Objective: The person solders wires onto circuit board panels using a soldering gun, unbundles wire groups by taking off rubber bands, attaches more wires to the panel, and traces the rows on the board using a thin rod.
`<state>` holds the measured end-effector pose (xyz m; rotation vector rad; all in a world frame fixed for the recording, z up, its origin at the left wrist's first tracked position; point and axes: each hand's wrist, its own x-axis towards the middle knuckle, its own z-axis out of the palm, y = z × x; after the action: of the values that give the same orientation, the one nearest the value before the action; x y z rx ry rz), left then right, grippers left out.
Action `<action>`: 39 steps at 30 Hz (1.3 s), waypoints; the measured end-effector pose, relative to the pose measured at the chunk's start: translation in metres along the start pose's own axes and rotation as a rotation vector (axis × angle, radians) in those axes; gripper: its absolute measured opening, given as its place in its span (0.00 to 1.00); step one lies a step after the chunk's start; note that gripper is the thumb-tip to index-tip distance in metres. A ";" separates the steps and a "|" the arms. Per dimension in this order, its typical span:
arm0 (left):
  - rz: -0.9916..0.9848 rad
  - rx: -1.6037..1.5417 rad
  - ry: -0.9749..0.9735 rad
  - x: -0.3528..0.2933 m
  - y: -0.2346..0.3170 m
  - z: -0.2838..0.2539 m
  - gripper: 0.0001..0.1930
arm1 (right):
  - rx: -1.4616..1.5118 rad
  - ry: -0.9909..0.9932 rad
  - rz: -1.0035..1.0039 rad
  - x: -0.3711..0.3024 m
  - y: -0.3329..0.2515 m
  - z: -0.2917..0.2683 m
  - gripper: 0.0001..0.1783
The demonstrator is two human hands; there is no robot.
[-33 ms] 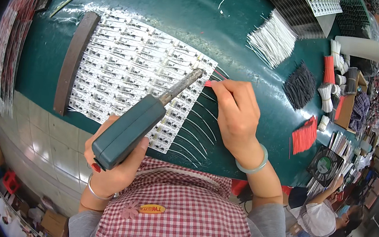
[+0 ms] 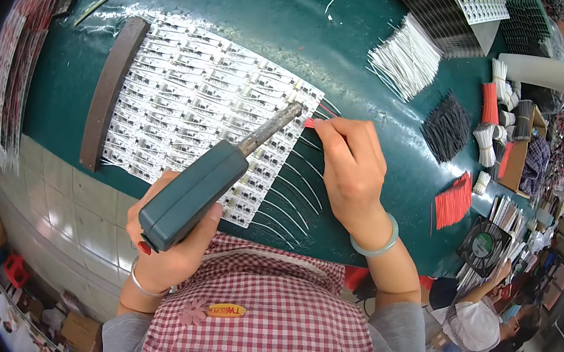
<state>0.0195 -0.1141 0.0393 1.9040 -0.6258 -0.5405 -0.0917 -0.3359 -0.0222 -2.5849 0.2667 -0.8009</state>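
Note:
My left hand is closed around the dark green body of a soldering gun. Its metal barrel slants up to the right, the tip over the right edge of a white circuit-board panel. Close to that tip, my right hand pinches red wires between thumb and fingers at the panel's edge; how many is hidden. Whether tip and wire touch is too small to tell. Rows of small dark parts and short white wires cover the panel. Below my right hand, several white wires curve out from its edge.
A brown bar lies along the panel's left edge. Right of my hands on the green table are piles of white wires, black wires and red wires. A small black fan stands by the right edge, near another person.
The rear of the soldering gun has shifted very slightly to the right in my left hand. My right hand looks unmoved.

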 end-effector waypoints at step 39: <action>-0.030 -0.014 0.020 -0.016 -0.003 -0.002 0.11 | 0.030 0.021 -0.022 -0.011 -0.010 -0.003 0.19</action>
<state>0.0090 -0.1011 0.0385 1.9056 -0.5804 -0.5433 -0.1017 -0.3240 -0.0212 -2.5566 0.2306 -0.8343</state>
